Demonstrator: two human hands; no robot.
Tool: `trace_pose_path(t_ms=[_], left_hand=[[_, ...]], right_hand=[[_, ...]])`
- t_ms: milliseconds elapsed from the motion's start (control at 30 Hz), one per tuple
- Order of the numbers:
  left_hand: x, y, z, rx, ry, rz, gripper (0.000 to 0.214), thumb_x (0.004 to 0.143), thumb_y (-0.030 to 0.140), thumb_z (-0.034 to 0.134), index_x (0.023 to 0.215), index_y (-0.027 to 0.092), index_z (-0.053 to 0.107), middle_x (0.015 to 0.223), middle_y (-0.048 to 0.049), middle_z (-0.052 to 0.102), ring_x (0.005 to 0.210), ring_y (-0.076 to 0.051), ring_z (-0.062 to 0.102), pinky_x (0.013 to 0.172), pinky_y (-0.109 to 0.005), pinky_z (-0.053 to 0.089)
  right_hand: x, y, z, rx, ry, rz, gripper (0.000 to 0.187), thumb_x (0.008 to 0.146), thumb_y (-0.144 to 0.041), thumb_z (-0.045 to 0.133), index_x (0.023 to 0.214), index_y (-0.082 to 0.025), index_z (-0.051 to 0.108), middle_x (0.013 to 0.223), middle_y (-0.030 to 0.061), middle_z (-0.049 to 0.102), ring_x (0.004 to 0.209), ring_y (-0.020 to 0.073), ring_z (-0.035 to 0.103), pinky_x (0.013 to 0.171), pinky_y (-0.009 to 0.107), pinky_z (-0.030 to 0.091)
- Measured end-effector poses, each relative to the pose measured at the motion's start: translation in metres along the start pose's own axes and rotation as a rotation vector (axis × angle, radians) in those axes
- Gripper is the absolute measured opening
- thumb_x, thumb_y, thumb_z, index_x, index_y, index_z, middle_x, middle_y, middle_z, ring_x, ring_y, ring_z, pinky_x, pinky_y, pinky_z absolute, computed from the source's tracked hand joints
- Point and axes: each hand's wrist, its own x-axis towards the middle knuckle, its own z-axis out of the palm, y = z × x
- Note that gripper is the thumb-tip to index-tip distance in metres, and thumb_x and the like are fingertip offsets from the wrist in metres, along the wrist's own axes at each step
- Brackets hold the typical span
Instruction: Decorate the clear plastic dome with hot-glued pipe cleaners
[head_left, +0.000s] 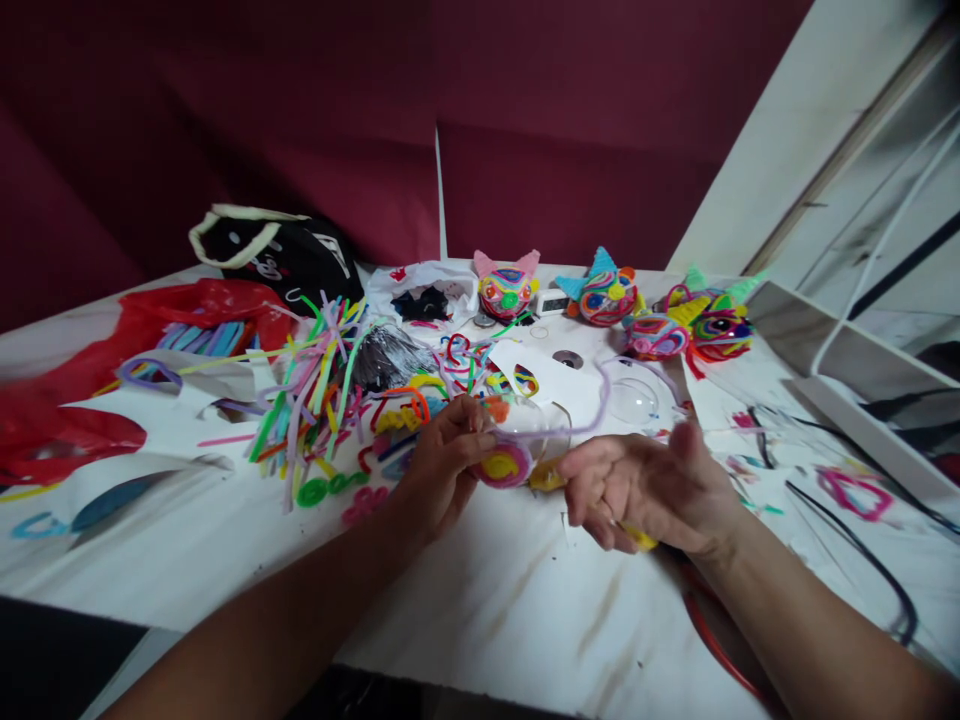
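In the head view, the left hand [448, 462] had its thumb and fingers pinched on a pink-and-yellow coil [504, 466], which sat just right of those fingertips, while a lilac fuzzy strand [602, 392] stretched from beside them toward the right. The right hand [637, 488] was turned palm up with its fingers loosely spread, near the coil's right side but apart from it. Beyond both, 4 colourful eared heads [508, 285] stood on the white surface [525, 600], and a bundle of fuzzy sticks [301, 400] lay to the left.
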Motion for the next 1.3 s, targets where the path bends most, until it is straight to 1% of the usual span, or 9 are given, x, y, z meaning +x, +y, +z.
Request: trace_pose_path(t_ms=[133,200,433,600,867,967,1100,1200,1300], left_hand=[[0.000,0.001,0.001,0.034,0.008,0.017,0.026,0.058,0.018,0.072,0.066,0.018,0.047,0.065,0.0051,0.046,0.057,-0.007,0.042,0.053,-0.020,0.034],[0.000,0.000,0.001,0.053,0.006,0.020,0.027,0.058,0.017,0.072,0.066,0.018,0.047,0.064,0.0054,0.046,0.056,-0.007,0.041,0.052,-0.020,0.033],[0.001,-0.003,-0.001,0.093,-0.031,0.040,0.030,0.059,0.017,0.073,0.064,0.018,0.044,0.064,0.0056,0.044,0.057,-0.007,0.041,0.053,-0.020,0.033],[0.002,-0.005,-0.003,0.103,-0.070,0.038,0.029,0.062,0.019,0.073,0.066,0.018,0.045,0.064,0.0058,0.044,0.057,-0.007,0.041,0.052,-0.020,0.033],[0.001,-0.007,-0.003,0.089,-0.070,0.010,0.031,0.059,0.020,0.075,0.065,0.018,0.044,0.062,0.0063,0.045,0.056,-0.006,0.041,0.053,-0.020,0.033],[0.000,-0.006,-0.002,0.076,-0.060,-0.044,0.030,0.059,0.019,0.074,0.065,0.018,0.044,0.059,0.0068,0.045,0.053,-0.006,0.040,0.050,-0.020,0.031],[0.000,-0.007,-0.003,0.070,-0.029,-0.093,0.030,0.059,0.021,0.074,0.065,0.017,0.045,0.060,0.0065,0.045,0.053,-0.006,0.039,0.050,-0.019,0.030],[0.000,-0.008,-0.003,0.058,-0.036,-0.121,0.032,0.057,0.021,0.074,0.064,0.017,0.044,0.059,0.0065,0.043,0.053,-0.006,0.037,0.050,-0.020,0.029],[-0.002,-0.008,-0.001,0.051,-0.060,-0.167,0.035,0.056,0.022,0.075,0.064,0.018,0.041,0.059,0.0066,0.041,0.053,-0.006,0.035,0.050,-0.020,0.028]], right_hand=[[0.004,0.003,0.006,0.014,0.114,-0.102,0.039,0.078,-0.052,0.070,0.092,-0.016,0.073,0.079,0.0092,0.073,0.056,0.0127,0.062,0.044,0.019,0.044],[0.005,0.003,0.010,0.008,0.204,-0.110,0.030,0.080,-0.045,0.070,0.082,-0.015,0.072,0.074,0.0074,0.071,0.052,0.0108,0.060,0.042,0.018,0.043],[0.006,0.002,0.015,-0.049,0.295,-0.124,0.024,0.079,-0.038,0.073,0.074,-0.015,0.071,0.068,0.0043,0.070,0.049,0.0081,0.058,0.043,0.016,0.043],[0.008,0.004,0.013,-0.078,0.296,-0.118,0.023,0.079,-0.037,0.072,0.075,-0.015,0.070,0.067,0.0041,0.070,0.048,0.0078,0.058,0.042,0.016,0.040],[0.009,0.009,0.009,-0.243,0.360,-0.181,0.024,0.081,-0.037,0.069,0.071,-0.016,0.069,0.061,0.0011,0.064,0.045,0.0068,0.047,0.047,0.021,0.038],[0.006,0.010,0.011,-0.464,0.447,-0.251,0.021,0.083,-0.035,0.067,0.075,-0.015,0.070,0.061,0.0006,0.061,0.049,0.0087,0.047,0.048,0.023,0.037],[0.002,0.008,0.016,-1.073,0.537,-0.538,0.017,0.088,-0.023,0.057,0.076,-0.014,0.067,0.060,0.0012,0.059,0.052,0.0109,0.049,0.048,0.025,0.036],[-0.001,0.004,0.017,-1.522,0.466,-0.848,0.016,0.087,-0.011,0.053,0.076,-0.011,0.064,0.061,0.0032,0.057,0.055,0.0124,0.049,0.052,0.027,0.037],[-0.004,-0.002,0.014,-1.846,0.329,-1.010,0.015,0.085,-0.008,0.055,0.073,-0.011,0.063,0.061,0.0044,0.055,0.057,0.0153,0.046,0.053,0.032,0.034]])
